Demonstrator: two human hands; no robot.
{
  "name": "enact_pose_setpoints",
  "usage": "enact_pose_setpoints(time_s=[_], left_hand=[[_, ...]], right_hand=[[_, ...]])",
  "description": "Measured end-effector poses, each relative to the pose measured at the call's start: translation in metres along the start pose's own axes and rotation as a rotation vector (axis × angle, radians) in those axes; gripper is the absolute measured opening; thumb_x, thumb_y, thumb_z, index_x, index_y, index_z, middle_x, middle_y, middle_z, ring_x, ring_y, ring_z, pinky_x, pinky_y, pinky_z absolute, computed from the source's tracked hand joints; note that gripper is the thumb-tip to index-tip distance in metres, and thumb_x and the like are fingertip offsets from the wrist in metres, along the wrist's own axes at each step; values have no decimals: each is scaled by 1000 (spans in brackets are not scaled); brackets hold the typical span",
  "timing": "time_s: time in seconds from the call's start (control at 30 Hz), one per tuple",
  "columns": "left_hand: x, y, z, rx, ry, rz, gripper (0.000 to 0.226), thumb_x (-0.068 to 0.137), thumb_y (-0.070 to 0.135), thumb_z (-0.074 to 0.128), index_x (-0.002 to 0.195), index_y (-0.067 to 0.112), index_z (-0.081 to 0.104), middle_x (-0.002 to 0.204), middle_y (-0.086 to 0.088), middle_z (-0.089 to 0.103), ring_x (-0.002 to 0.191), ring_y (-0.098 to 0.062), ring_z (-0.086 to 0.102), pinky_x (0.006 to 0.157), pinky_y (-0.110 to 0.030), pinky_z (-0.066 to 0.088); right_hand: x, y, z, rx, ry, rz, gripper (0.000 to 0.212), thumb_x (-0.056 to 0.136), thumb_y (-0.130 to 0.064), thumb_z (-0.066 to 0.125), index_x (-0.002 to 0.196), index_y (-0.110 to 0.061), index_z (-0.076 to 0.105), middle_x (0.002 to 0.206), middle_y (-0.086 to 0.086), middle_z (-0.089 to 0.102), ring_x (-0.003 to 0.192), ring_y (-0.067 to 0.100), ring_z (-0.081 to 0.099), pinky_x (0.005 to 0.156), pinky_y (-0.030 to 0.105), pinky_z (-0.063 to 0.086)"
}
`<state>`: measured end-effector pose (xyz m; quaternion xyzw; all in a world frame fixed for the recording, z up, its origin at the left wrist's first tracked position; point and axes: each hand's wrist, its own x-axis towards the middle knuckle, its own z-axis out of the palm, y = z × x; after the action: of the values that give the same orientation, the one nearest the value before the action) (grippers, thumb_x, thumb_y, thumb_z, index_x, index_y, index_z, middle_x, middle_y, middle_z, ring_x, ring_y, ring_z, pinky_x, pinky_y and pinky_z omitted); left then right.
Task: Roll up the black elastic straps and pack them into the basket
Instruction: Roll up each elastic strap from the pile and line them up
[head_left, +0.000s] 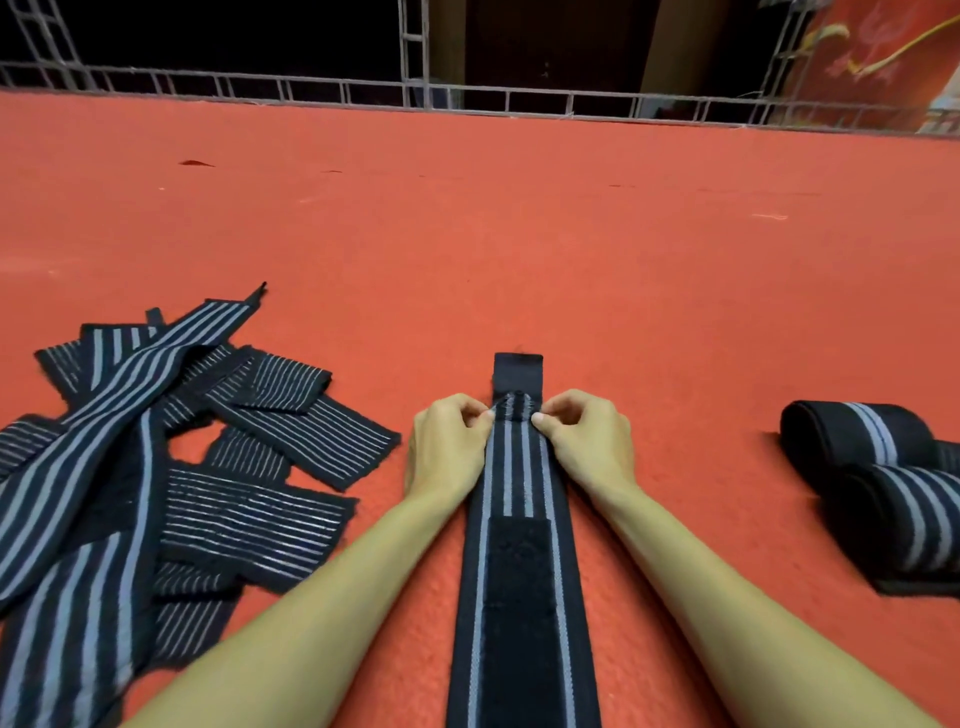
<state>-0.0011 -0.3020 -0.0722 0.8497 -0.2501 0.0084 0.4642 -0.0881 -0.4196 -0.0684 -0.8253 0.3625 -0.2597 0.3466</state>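
A black elastic strap with grey stripes (514, 478) lies straight on the red carpet, running from the bottom edge away from me. A black fastening patch (519, 597) covers its near part and a plain black tab (517, 371) ends it. My left hand (449, 441) pinches the strap's left edge near the far end, where it is slightly bunched. My right hand (587, 439) pinches the right edge opposite. A loose pile of unrolled straps (156, 467) lies to the left. No basket is in view.
Two rolled straps (883, 483) sit at the right edge of the carpet. The red carpet (519, 234) stretches far ahead to a metal truss frame (467, 98) along its back edge. Beyond that it is dark.
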Motion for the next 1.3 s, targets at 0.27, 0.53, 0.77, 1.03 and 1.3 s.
enact_pose_setpoints(time_s=[0.27, 0.53, 0.77, 1.03, 1.3], left_hand=[[3, 0, 3, 89, -15, -6, 30, 90, 33, 59, 116, 21, 67, 105, 1, 69, 103, -18, 62, 87, -31, 48], [4, 1, 4, 259, -63, 36, 22, 95, 39, 50, 107, 31, 67, 107, 4, 65, 102, -21, 61, 78, -31, 42], [-8, 15, -13, 260, -247, 235, 19, 101, 33, 30, 100, 20, 44, 101, 3, 46, 94, -19, 47, 90, -36, 32], [-54, 86, -74, -205, -337, 285, 27, 102, 33, 32, 117, 10, 34, 99, 2, 55, 92, -15, 56, 75, -26, 40], [-113, 150, -137, -305, -398, 275, 23, 103, 29, 32, 106, 14, 50, 100, 3, 59, 87, -7, 57, 73, -24, 46]], right_hand=[[2, 1, 2, 23, 23, 15, 4, 80, -28, 73, 80, -28, 69, 75, -12, 68, 84, 15, 66, 85, 37, 50], [3, 1, 5, -25, 25, 6, 14, 86, -29, 67, 97, -23, 74, 89, -5, 73, 95, 20, 65, 96, 41, 46], [-4, -5, -12, -34, -57, -38, 13, 92, -25, 58, 101, -21, 67, 106, 2, 63, 109, 26, 54, 96, 38, 40], [-49, -69, -96, 125, 51, -301, 8, 88, -13, 63, 94, -15, 69, 75, -9, 62, 71, 7, 56, 63, 16, 34], [-112, -103, -169, 231, -9, -426, 13, 90, -10, 60, 85, -18, 69, 74, -10, 65, 64, 0, 57, 63, 23, 44]])
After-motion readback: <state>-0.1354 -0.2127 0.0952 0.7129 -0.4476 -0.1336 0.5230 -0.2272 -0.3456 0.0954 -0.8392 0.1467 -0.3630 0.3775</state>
